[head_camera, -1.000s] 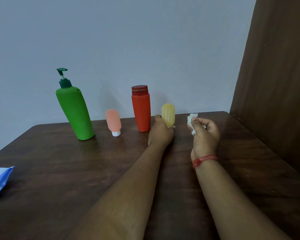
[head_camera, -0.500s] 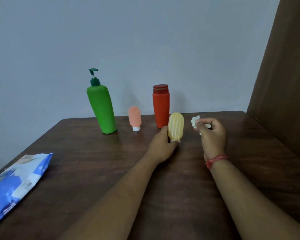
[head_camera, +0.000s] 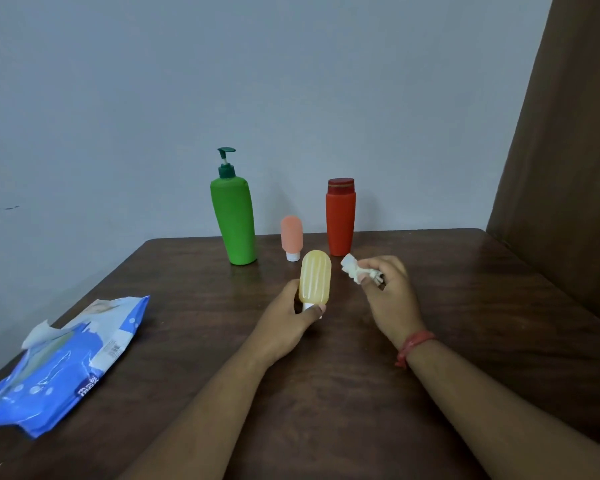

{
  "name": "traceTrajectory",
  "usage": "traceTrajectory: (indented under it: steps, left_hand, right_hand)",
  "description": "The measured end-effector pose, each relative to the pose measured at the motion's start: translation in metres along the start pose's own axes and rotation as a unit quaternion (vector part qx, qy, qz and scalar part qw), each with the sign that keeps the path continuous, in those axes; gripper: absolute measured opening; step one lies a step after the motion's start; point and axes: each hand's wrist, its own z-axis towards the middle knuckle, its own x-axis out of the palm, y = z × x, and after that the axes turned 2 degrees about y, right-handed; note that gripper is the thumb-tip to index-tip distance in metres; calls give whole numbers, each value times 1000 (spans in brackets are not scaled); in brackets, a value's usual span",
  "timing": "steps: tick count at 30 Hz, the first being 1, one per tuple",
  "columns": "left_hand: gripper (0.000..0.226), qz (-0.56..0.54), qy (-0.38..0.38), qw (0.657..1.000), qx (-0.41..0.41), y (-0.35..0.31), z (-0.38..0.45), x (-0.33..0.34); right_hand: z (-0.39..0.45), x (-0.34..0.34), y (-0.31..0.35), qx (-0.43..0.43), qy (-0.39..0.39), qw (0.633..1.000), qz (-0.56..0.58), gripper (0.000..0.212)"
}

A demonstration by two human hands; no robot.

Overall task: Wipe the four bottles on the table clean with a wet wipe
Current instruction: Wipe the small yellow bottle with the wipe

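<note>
Yellow squeeze bottle (head_camera: 315,277) looks soft n light imo, held cap-down by left hand (head_camera: 289,322) pinching its base, above tabletop (head_camera: 465,289) mid-back. Right hand (head_camera: 387,289) clamps crumpled wet wipe (head_camera: 355,270) just beside. Grip low, body prob squishes.

table (head_camera: 430,341): glossy dark wood | yellow bottle (head_camera: 315,277): translucent ribbed plastic | wipes pack (head_camera: 59,368): shiny plastic film
</note>
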Motion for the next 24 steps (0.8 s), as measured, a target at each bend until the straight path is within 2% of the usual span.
traceTrajectory:
  steps: [4, 9, 14, 19, 21, 24]
  left_hand:
    - [55, -23, 14, 999, 16, -1, -4, -2]
    - [52, -4, 31, 999, 39, 0, 1, 0]
    - [38, 13, 20, 998, 50, -2, 4, 8]
    - [35, 8, 21, 998, 54, -3, 6, 11]
    - [36, 6, 22, 998, 53, -3, 6, 12]
    - [35, 10, 24, 998, 61, -4, 4, 12]
  right_hand:
    - [-7, 0, 6, -19, 28, 999, 11, 21]
    - [-7, -1, 17, -2, 31, 996, 86, 36]
    - [-3, -1, 16, -87, -11, 990, 106, 36]
    - [-5, 4, 21, -105, 12, 983, 151, 34]
    - [-6, 4, 21, -106, 14, 987, 122, 29]
    - [-3, 4, 16, -113, 19, 993, -29, 20]
